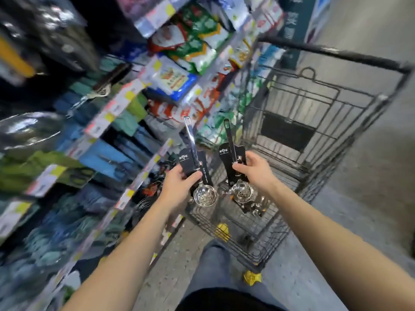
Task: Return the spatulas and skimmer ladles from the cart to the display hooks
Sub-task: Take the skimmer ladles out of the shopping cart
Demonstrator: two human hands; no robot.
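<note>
Blurred shelves (125,104) left, wire cart (314,122) beside skimmer-filled hands.

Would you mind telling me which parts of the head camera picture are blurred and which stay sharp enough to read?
In the head view, the shelves on the left are heavily motion-smeared and their labels unreadable; the left hand and right hand, each holding a skimmer ladle, are fairly sharp; the wide-angle lens bends the cart rim.
</note>
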